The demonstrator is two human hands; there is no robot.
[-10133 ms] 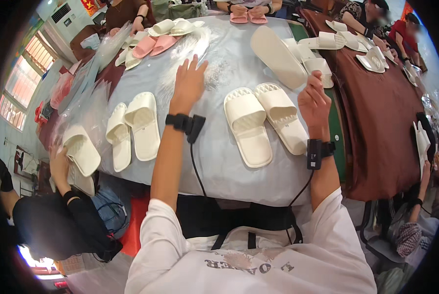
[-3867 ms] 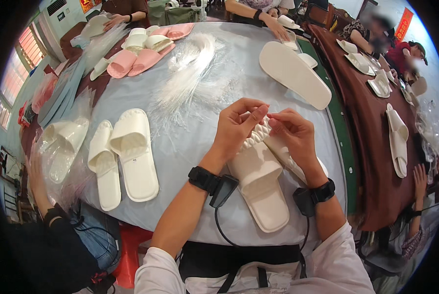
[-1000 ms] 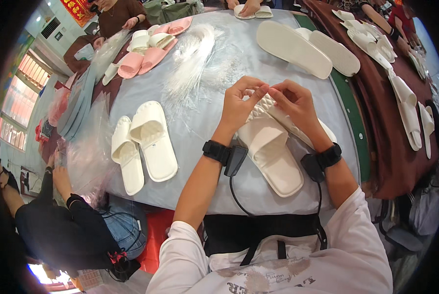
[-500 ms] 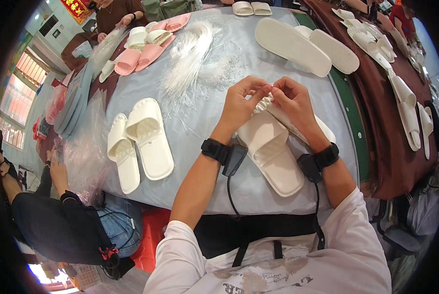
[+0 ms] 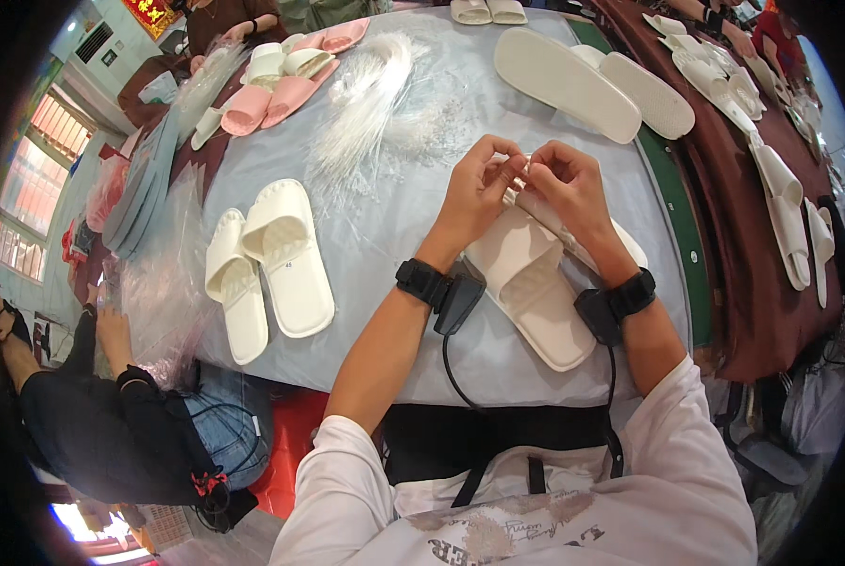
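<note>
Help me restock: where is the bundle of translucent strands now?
In the head view, the strands lie on the pale tablecloth, upper left of centre, right of the pink slippers.

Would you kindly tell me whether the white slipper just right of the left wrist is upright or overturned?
Upright: the white slipper lies with its strap on top and its footbed facing up.

White slipper [image 5: 295, 288] — small dark number [image 5: 288, 266] on its insole [image 5: 298, 307]; white shirt [image 5: 620, 514] — dark lettering [image 5: 452, 555], partly cut off; red wall banner [image 5: 149, 19] — yellow characters [image 5: 152, 9].
</note>
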